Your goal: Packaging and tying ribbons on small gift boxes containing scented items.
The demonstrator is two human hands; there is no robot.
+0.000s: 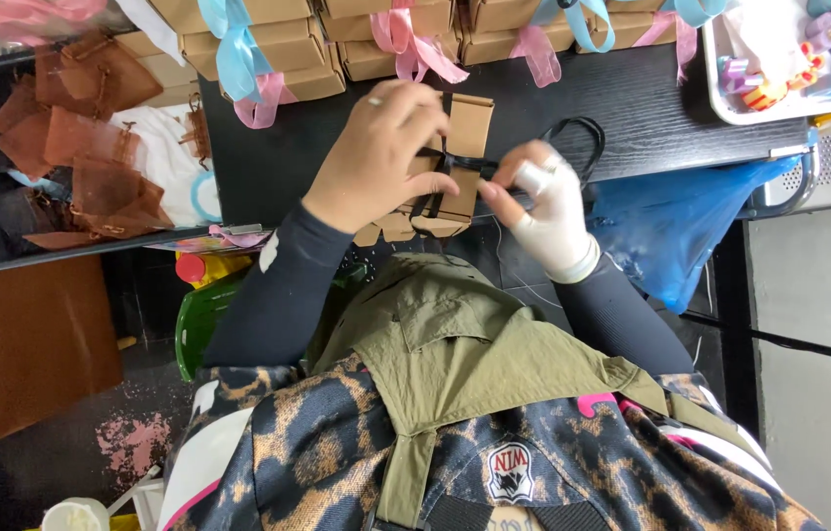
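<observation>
Kraft gift box (465,147) on black table (632,118), both hands pinching black ribbon (573,133) across it: left hand (376,157) on top, bandaged right hand (548,202) pulling ribbon end.

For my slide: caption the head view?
Both hands, left hand and right hand, tie black ribbon around a brown cardboard box.

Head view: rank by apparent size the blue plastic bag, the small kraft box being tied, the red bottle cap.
1. blue plastic bag
2. small kraft box, partly covered by the left hand and right hand
3. red bottle cap
</observation>
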